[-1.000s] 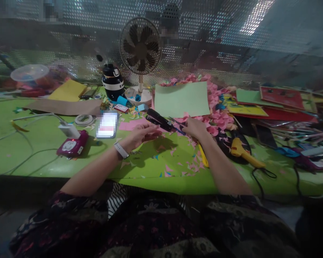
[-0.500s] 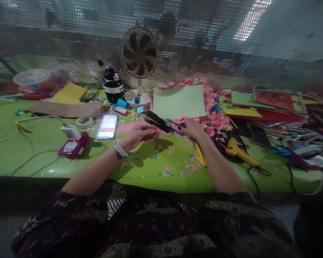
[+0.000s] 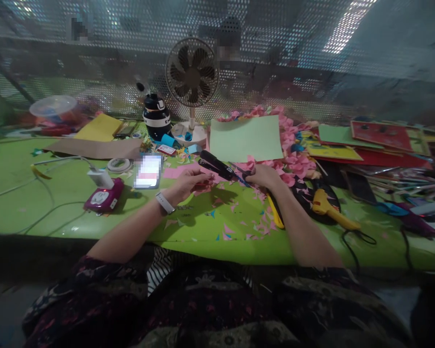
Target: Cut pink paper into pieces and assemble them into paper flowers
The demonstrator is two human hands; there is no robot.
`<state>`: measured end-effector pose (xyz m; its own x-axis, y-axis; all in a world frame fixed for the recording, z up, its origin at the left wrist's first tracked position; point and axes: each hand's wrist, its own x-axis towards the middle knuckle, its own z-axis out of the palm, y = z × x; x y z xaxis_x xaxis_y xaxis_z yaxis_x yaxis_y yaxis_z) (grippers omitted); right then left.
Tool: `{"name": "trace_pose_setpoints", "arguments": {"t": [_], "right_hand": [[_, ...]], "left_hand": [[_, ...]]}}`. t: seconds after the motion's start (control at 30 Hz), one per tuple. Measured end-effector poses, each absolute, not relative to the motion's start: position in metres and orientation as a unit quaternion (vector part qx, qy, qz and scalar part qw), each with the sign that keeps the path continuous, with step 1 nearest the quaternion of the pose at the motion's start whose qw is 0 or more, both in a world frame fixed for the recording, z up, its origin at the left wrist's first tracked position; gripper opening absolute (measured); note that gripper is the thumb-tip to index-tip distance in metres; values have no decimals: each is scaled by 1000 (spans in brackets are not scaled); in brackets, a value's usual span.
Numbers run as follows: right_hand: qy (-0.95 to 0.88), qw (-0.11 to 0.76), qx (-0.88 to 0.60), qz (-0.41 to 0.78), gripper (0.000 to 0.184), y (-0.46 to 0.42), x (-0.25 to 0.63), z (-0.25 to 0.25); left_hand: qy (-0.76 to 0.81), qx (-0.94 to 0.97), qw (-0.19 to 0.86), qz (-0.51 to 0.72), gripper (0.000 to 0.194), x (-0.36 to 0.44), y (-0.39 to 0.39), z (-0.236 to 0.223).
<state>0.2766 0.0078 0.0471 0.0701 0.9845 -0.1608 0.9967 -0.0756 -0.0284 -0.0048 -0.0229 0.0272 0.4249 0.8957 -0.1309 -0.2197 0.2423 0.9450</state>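
My left hand [image 3: 188, 183], with a pale watch on its wrist, pinches a small piece of pink paper [image 3: 205, 182] between thumb and fingers. To its right, my right hand [image 3: 266, 176] is closed around scissors [image 3: 239, 169], whose grey blades point left; the fingers cover their handles. A black stapler [image 3: 217, 165] lies slanted between my hands, its lower end close to the scissors. Behind the left hand lie flat pink paper strips [image 3: 176, 172]. Small pink and blue paper scraps [image 3: 228, 229] are scattered on the green tabletop [image 3: 195, 241] in front of me.
A green paper sheet [image 3: 246, 137] rests against a heap of pink paper petals [image 3: 292, 145]. Left stand a phone [image 3: 148, 171], a purple adapter [image 3: 103, 195] with cables, a black bottle [image 3: 155, 118] and a fan [image 3: 192, 72]. Right lie a yellow-handled tool [image 3: 275, 212] and a yellow glue gun [image 3: 326, 205].
The whole view has shifted slightly, so things appear a little further right. Both hands keep nearly the same pose, the left on the pink paper and the right on the scissors.
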Motion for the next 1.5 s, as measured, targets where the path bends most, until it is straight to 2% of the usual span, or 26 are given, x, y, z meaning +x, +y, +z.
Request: {"name": "trace_pose_setpoints", "arguments": {"t": [0.23,0.33,0.43,0.5,0.6,0.73,0.9,1.03,1.27,1.5], "right_hand": [[669,43,733,-114,26,0,281,61],[656,-27,730,-190,21,-5,287,65],[629,-139,706,-294,16,-11,293,67],[612,-208,672,-360,24,-14,292,69],[609,-250,605,-448,39,-22,281,73],[640,-242,533,-498,49,-33,260,76],[666,-217,503,-507,47,-42,249,78],[666,-204,508,-507,47,-44,249,84],[676,-205,508,-494,48,-42,253,85],[692,-181,493,-495,48,-42,258,89]], "left_hand": [[360,449,706,412,18,-5,-23,29],[355,455,705,413,21,-5,-24,31],[350,464,700,416,22,-5,-23,30],[354,469,692,419,21,-6,-22,28],[357,481,680,423,17,-8,-21,28],[358,479,681,423,13,-11,-21,35],[376,476,677,418,8,-13,-23,45],[364,489,668,427,9,-16,-22,45],[351,536,638,428,21,-21,-19,40],[322,577,614,433,19,-24,-18,39]]}}
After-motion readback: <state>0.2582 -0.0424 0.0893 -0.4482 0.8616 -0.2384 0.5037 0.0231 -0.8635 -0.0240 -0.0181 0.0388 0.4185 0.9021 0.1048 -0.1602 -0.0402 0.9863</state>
